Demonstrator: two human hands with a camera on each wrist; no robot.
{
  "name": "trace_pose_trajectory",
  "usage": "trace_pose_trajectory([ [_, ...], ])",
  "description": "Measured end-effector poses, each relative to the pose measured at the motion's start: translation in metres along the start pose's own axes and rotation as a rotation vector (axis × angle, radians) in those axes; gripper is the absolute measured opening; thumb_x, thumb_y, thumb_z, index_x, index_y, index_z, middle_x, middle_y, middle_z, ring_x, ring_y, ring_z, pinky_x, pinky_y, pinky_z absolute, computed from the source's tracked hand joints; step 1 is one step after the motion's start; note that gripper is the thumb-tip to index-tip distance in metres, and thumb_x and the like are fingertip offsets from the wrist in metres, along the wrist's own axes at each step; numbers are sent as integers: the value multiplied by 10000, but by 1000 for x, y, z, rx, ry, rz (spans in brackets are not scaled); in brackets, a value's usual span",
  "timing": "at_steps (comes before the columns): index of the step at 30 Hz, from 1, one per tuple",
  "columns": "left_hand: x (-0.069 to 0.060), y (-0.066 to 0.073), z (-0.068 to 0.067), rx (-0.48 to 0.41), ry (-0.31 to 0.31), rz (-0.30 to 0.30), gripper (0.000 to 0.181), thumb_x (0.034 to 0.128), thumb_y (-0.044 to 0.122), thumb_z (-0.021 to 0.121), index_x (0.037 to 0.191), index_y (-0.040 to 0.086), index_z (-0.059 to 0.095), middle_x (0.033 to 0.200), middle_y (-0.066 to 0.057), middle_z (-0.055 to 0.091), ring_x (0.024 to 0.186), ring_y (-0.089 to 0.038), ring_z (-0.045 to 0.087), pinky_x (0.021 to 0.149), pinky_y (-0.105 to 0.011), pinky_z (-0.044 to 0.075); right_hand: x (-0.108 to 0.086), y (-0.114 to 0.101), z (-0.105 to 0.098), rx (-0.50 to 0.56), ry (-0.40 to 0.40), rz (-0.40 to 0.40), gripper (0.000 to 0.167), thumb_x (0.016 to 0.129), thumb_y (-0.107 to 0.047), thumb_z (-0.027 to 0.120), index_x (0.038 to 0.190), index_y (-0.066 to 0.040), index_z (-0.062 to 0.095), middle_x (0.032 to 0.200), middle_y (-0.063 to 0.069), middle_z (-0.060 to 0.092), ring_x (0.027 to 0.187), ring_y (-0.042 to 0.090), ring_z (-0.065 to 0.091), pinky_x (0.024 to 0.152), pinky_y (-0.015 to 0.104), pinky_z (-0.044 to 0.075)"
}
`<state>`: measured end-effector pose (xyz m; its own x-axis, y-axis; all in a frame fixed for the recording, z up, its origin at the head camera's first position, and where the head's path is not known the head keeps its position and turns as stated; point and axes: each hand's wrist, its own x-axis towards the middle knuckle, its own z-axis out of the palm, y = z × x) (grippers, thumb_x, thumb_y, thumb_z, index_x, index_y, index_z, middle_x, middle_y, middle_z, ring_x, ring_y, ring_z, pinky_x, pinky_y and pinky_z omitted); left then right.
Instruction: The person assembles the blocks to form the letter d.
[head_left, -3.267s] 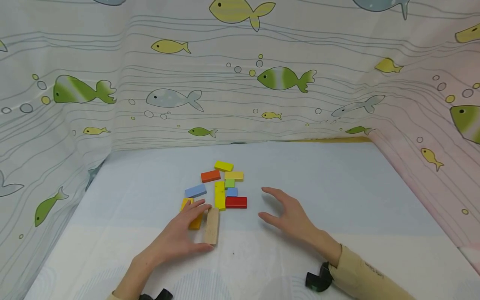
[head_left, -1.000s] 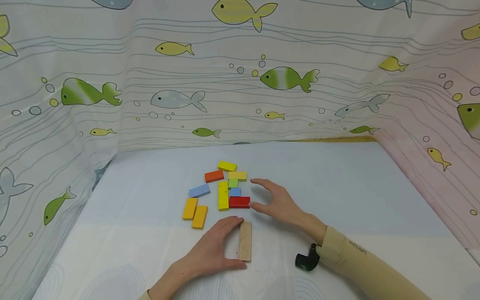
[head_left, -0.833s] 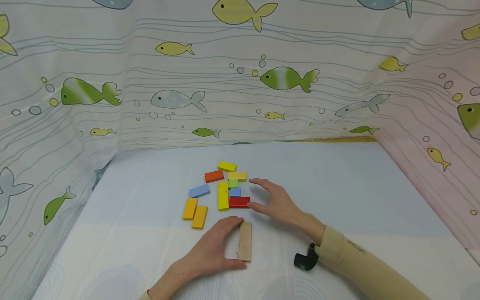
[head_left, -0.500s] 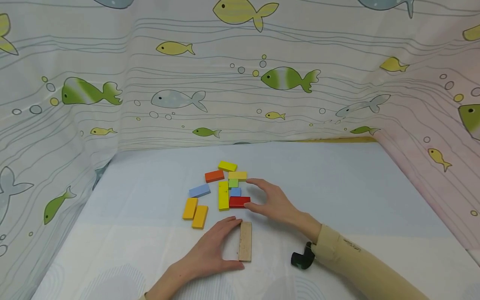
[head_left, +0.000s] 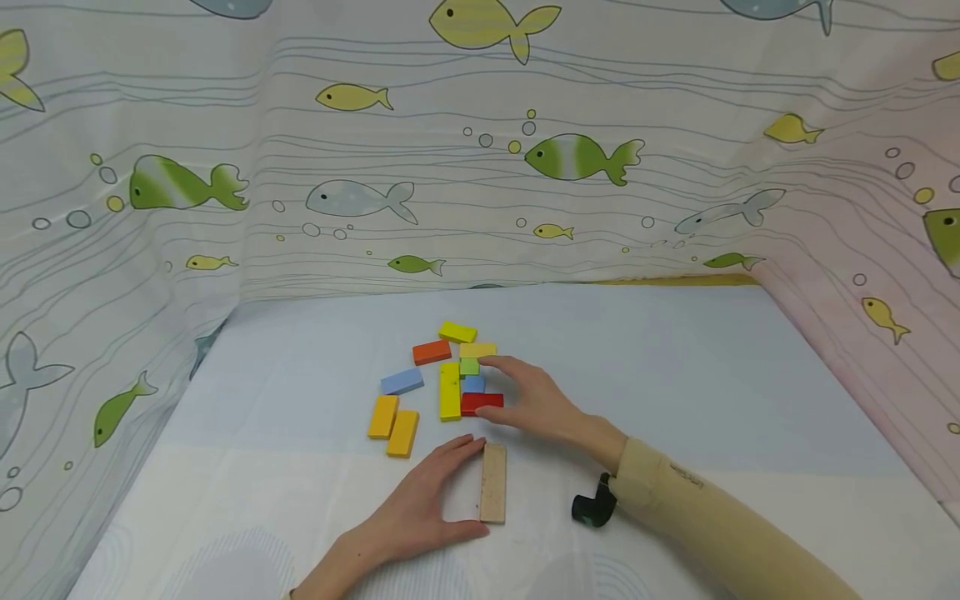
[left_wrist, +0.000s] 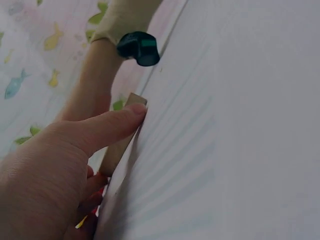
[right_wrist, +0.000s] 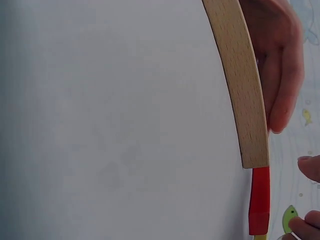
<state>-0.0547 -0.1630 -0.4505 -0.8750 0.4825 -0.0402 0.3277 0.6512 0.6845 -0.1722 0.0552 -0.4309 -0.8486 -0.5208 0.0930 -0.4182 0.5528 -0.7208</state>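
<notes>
Plain wooden block (head_left: 492, 483) lies on the white cloth close in front of me, nearest my left hand (head_left: 412, 508). Its long axis runs away from me, almost straight, the far end leaning very slightly right and pointing toward the red block (head_left: 474, 403), with a gap between the two. My left thumb is at the near end, fingertips at the far left corner. Hand spread wide along the block's length; light contact at the ends: cannot tell.

My right hand (head_left: 543, 400) is also wide, thumb and index finger apart. In the head view the thumb overlaps the right end of the red block and the index tip reaches the small green block (head_left: 469, 367); the right wrist view shows the thumb clear of the red one.

Red block: long axis crosswise, left end against the long yellow block (head_left: 449, 392), which points away from me. Small blue block (head_left: 472, 384) sits between red and green; pale yellow block (head_left: 477, 349) lies crosswise beyond green.

To the left, two orange blocks (head_left: 402, 434) side by side, long axes pointing mostly away from me.
</notes>
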Motion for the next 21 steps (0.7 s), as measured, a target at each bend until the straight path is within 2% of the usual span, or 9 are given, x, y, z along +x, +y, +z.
trace_pose_trajectory([
  [11, 0, -5, 3, -5, 51, 21, 872, 773, 614, 773, 1509, 326, 406, 1565, 64, 405, 1434, -185, 389, 1135, -526, 386, 16, 2, 9, -20, -82, -24, 746, 842, -343, 796, 1483, -145, 470, 1510, 13, 492, 1374, 219, 462, 1167, 463, 371],
  [21, 0, -6, 3, -32, 65, 20, 882, 742, 612, 800, 1490, 321, 435, 1546, 81, 430, 1419, -176, 408, 1134, -521, 389, 26, 8, 18, -40, -100, -65, 786, 827, -354, 807, 1496, -154, 446, 1562, 29, 425, 1424, 229, 408, 1171, 451, 367],
])
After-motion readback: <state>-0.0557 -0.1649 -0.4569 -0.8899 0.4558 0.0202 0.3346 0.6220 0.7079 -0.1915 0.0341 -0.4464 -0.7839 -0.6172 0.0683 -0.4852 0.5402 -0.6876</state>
